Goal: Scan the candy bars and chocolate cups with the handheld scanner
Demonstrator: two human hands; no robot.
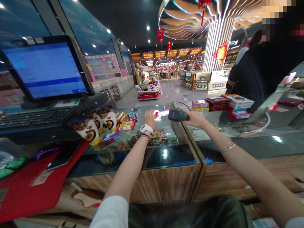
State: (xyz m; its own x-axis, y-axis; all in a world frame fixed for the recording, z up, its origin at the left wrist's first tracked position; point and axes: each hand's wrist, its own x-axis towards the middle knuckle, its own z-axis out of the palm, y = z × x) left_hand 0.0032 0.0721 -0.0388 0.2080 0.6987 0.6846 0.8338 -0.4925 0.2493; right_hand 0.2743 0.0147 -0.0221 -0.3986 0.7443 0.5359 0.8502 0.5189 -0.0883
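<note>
My left hand (150, 118) is closed on a small, slim candy packet (162, 113), pinkish-red at its end and brightly lit by a glow. My right hand (196, 119) grips a dark barcode scanner (177, 115), whose front faces the packet at close range. Both hands are above the glass counter (182, 155). Left of my left hand stand several snack cups (86, 129) with dark lids. Between them and the hand lie red packets (126, 125) and a purple bar (111, 135).
A lit monitor (45, 68) and a keyboard (30, 117) stand at the left. A phone (64, 154) lies on a red mat (47, 190). Stacked boxes (238, 101) and brown packets (217, 103) sit on the right counter. A person in black (263, 66) stands beyond it.
</note>
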